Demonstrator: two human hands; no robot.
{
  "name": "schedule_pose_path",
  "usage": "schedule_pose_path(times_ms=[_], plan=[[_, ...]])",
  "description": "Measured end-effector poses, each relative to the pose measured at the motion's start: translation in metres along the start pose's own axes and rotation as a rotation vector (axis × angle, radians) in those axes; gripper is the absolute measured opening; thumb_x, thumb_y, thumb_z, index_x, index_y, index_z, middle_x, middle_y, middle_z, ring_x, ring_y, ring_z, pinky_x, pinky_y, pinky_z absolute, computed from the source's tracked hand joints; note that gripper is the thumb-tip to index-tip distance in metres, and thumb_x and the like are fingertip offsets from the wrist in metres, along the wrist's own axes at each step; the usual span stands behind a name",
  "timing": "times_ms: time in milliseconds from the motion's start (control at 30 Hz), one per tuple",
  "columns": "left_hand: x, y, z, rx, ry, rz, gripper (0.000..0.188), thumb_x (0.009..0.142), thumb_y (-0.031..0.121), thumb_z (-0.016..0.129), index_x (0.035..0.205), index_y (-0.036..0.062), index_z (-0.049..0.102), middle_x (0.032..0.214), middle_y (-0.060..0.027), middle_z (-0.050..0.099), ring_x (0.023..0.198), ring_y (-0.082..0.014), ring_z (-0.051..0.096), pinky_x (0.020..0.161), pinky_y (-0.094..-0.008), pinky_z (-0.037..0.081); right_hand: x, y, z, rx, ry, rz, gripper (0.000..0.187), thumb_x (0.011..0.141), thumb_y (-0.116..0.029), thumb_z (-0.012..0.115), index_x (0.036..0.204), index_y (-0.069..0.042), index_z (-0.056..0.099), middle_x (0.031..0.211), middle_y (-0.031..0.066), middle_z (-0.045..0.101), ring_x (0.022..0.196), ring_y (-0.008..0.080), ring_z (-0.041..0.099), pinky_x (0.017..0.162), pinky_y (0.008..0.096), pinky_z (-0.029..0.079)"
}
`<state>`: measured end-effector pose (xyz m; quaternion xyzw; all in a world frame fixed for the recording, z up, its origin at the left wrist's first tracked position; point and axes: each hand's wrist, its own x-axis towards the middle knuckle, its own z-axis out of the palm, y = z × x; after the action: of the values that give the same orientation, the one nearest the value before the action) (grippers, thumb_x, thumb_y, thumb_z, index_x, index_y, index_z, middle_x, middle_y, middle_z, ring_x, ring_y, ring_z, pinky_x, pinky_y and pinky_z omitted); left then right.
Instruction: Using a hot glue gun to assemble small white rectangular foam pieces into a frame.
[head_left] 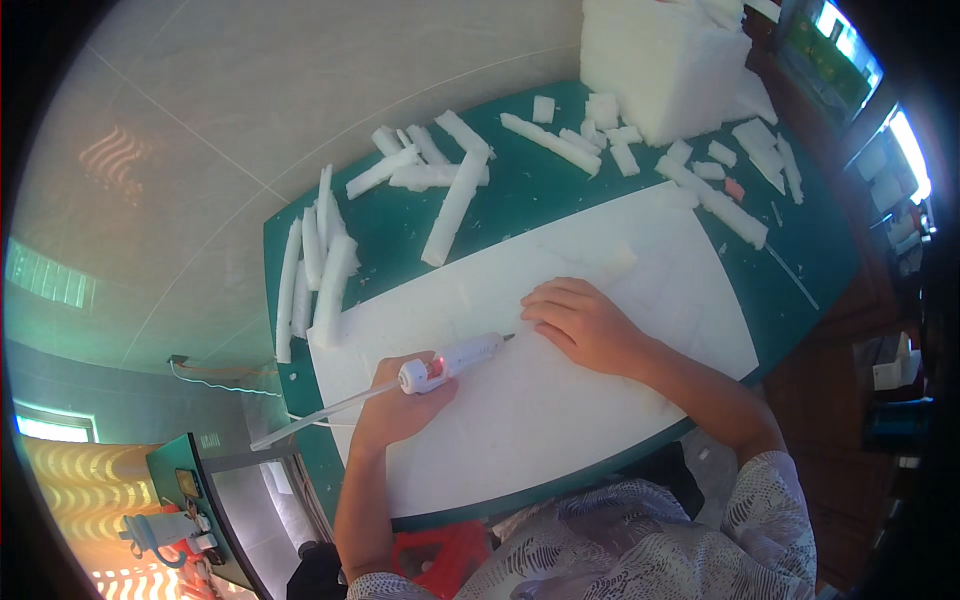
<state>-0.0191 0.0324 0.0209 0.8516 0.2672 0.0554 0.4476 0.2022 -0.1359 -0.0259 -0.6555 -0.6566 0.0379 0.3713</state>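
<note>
My left hand point(400, 410) is wrapped round a white hot glue gun point(468, 354) with a small red glow at its body. A long translucent glue stick point(315, 416) juts out of the gun's rear, toward the lower left. The gun's nozzle points right, at my right hand point(572, 318), and is a short way from its fingertips. That hand lies on a large white foam board point(520, 430), fingers stretched to the left. Its palm side is hidden, and I see nothing held in it. The board lies slanted across a dark green table point(400, 255).
Foam strips lie along the board's left point(338, 290) and far side point(455, 210). Toward the far right are small foam chunks point(600, 110), another strip point(715, 203) and a big white foam block point(660, 70). A thin cord point(225, 383) runs to a wall outlet point(178, 360). A red bag point(440, 555) hangs below the near edge.
</note>
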Motion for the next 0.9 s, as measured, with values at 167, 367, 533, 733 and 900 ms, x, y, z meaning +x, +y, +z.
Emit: schedule_pose_path(times_ms=[167, 367, 533, 733, 900], plan=[[0.000, -0.002, -0.001, 0.014, 0.002, 0.029, 0.015, 0.075, 0.012, 0.070, 0.076, -0.0007, 0.062, 0.062, -0.0124, 0.059, 0.053, -0.0203, 0.056, 0.053, -0.0335, 0.044, 0.000, 0.001, 0.000, 0.006, -0.006, 0.006, 0.018, 0.083, -0.005, 0.067, 0.100, -0.005, 0.066, 0.110, 0.0074, 0.066, 0.108, 0.0264, 0.059, 0.095, 0.0388, 0.046], [0.002, -0.016, -0.005, 0.000, -0.050, -0.001, 0.016, 0.077, 0.013, 0.072, 0.080, -0.0006, 0.065, 0.063, -0.0106, 0.060, 0.056, -0.0157, 0.054, 0.054, -0.0319, 0.044, 0.000, 0.000, 0.001, 0.005, -0.009, -0.004, 0.018, 0.083, -0.004, 0.067, 0.100, -0.005, 0.066, 0.111, 0.0081, 0.065, 0.107, 0.0271, 0.059, 0.095, 0.0393, 0.046], [0.007, -0.024, -0.005, -0.311, 0.029, -0.024, 0.021, 0.080, 0.014, 0.075, 0.094, 0.0011, 0.069, 0.079, -0.0011, 0.067, 0.069, -0.0092, 0.057, 0.061, -0.0272, 0.046, -0.001, -0.003, -0.004, 0.097, -0.017, 0.069, 0.019, 0.083, -0.002, 0.065, 0.102, -0.005, 0.065, 0.114, 0.0096, 0.065, 0.110, 0.0286, 0.059, 0.098, 0.0425, 0.046], [0.014, -0.034, -0.006, -0.396, 0.055, -0.143, 0.020, 0.080, 0.013, 0.073, 0.098, 0.0031, 0.070, 0.085, -0.0030, 0.070, 0.075, -0.0088, 0.061, 0.067, -0.0250, 0.048, -0.003, -0.026, -0.034, 0.100, 0.038, 0.008, 0.017, 0.087, -0.004, 0.063, 0.105, -0.004, 0.063, 0.111, 0.0110, 0.066, 0.104, 0.0290, 0.062, 0.089, 0.0389, 0.050], [0.008, -0.031, -0.012, -0.423, 0.053, -0.153, 0.020, 0.080, 0.012, 0.071, 0.098, 0.0028, 0.069, 0.088, -0.0040, 0.071, 0.079, -0.0100, 0.061, 0.070, -0.0255, 0.048, -0.009, -0.059, -0.105, 0.230, -0.177, 0.270, 0.014, 0.088, -0.002, 0.060, 0.101, -0.004, 0.065, 0.101, 0.0109, 0.068, 0.093, 0.0273, 0.064, 0.081, 0.0359, 0.051]])
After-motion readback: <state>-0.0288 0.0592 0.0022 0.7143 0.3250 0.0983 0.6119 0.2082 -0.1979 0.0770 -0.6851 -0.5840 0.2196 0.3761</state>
